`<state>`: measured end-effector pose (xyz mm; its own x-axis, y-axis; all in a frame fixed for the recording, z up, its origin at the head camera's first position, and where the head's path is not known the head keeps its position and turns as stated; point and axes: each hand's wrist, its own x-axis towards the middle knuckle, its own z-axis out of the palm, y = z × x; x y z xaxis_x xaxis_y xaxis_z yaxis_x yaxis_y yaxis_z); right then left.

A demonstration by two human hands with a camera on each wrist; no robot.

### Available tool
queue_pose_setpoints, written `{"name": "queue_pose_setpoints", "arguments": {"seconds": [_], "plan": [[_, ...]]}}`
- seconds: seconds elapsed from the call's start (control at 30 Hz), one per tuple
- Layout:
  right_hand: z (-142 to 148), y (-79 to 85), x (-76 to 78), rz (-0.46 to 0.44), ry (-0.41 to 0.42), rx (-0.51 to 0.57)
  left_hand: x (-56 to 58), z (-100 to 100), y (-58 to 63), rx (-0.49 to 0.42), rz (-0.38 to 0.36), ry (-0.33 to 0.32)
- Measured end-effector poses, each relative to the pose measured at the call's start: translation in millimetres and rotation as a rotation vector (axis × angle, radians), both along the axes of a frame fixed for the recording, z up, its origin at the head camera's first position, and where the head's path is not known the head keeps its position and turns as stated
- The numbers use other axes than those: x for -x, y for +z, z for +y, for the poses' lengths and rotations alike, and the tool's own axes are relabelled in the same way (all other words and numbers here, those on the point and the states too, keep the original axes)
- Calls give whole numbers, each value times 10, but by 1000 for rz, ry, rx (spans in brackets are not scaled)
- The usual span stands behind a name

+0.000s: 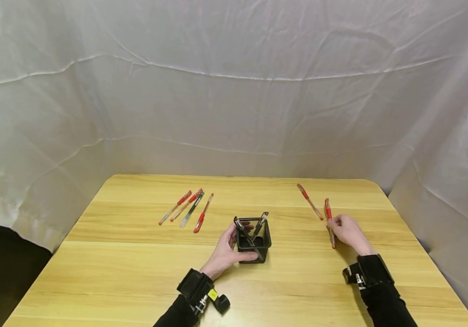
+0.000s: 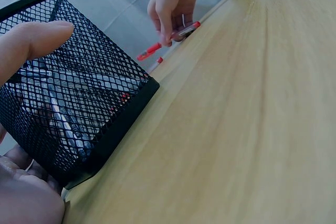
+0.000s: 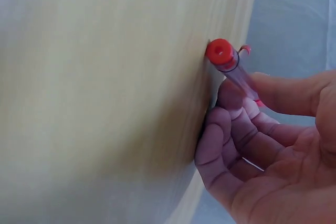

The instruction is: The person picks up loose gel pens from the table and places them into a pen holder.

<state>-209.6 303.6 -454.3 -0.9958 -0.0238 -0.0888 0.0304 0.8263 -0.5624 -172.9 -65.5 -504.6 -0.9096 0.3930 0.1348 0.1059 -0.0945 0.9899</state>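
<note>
My left hand (image 1: 225, 255) holds a black mesh pen holder (image 1: 264, 253), with the thumb across its near side and fingers round the far left side. Two dark-gripped clear pens (image 1: 243, 232) lean in opposite directions inside the holder. In the left wrist view the holder's mesh wall (image 2: 100, 51) fills the left side, and pen barrels show through it. Over on the right, my right hand (image 1: 348, 233) pinches a red pen (image 1: 328, 210) between thumb and fingers, low at the tabletop. The right wrist view shows that pen's red end (image 3: 219, 52) beyond the fingertips.
Just left of the right hand lies another red pen (image 1: 310, 202). On the table's left side are several pens: red ones (image 1: 204, 213) and a dark green one (image 1: 193, 209). Grey cloth (image 1: 234, 118) hangs behind the wooden table (image 1: 136, 272) and along its sides.
</note>
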Motion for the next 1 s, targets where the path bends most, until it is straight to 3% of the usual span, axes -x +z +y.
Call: {"name": "queue_pose_setpoints", "arguments": {"seconds": [0.27, 0.6, 0.8, 1.0], "plan": [[-54, 18, -68, 11, 11, 63, -3, 12, 18, 5, -21, -2], [-134, 67, -196, 34, -31, 180, 1, 10, 13, 18, -25, -1], [-214, 115, -278, 149, -61, 199, -2, 3, 15, 17, -23, 1], [-319, 142, -331, 273, -65, 283, -4, 3, 15, 10, -23, 0]]}}
